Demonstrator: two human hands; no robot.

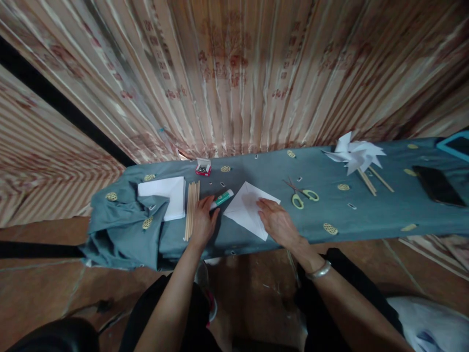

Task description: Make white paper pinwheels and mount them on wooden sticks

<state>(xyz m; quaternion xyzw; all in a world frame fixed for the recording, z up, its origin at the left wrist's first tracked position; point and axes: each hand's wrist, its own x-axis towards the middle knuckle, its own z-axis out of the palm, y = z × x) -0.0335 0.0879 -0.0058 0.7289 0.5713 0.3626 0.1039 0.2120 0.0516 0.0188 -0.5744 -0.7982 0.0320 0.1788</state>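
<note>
A green and white glue stick (223, 196) lies slanted on the cloth, its near end between the fingers and thumb of my left hand (204, 219). That hand also reaches over the edge of a row of thin wooden sticks (190, 208). My right hand (275, 218) rests with its fingers spread on a square sheet of white paper (245, 208). The sheet is turned cornerwise and shows crease lines. To the right of it lie scissors (300, 193) with yellow-green handles, blades slightly apart.
White paper sheets (177, 198) are stacked at the left, beside bunched cloth (128, 215). A small red box (203, 167) of metal pieces stands open at the back. Paper pinwheels (353, 154) on sticks lie at the right, near a dark phone (437, 186) and a blue-framed device (456, 145).
</note>
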